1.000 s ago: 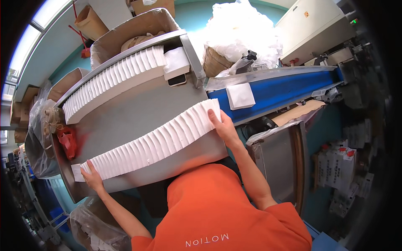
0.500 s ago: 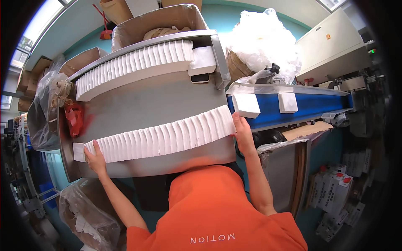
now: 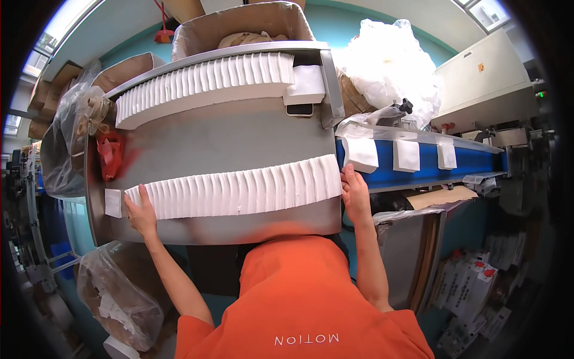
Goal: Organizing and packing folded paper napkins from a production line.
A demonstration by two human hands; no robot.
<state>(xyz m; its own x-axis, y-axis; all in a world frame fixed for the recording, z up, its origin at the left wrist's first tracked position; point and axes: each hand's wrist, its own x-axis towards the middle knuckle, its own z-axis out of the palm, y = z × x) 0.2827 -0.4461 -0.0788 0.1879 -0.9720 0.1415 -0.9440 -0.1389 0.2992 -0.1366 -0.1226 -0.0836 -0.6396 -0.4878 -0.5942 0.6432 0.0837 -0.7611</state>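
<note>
One long row of white folded paper (image 3: 239, 188) lies across the near part of the metal desk (image 3: 233, 140), between two bare hands. The left hand (image 3: 141, 214) has thumb and fingers moderately parted and laid on the row's left end, just beside a small white block (image 3: 113, 203); the right hand (image 3: 357, 200) stands at the row's right end with its fingers close together, and whether they touch the paper cannot be told. Right of the desk runs a blue belt (image 3: 428, 158), with a pale cabinet (image 3: 481, 78) at far right, a heap of whitish plastic (image 3: 391, 69) left of it, and an open cardboard box (image 3: 257, 18) beyond the desk's far edge. A second, curved row (image 3: 206, 87) lines that edge, with a white stack (image 3: 304, 84) at its right end, a red plastic bundle (image 3: 110, 154) at the desk's left side, and a phone (image 3: 299, 110) just nearer than the stack. Against a second ago, the right thumb has left the row's near face, the near row runs straighter, and the belt bears three white stacks instead of one.
</note>
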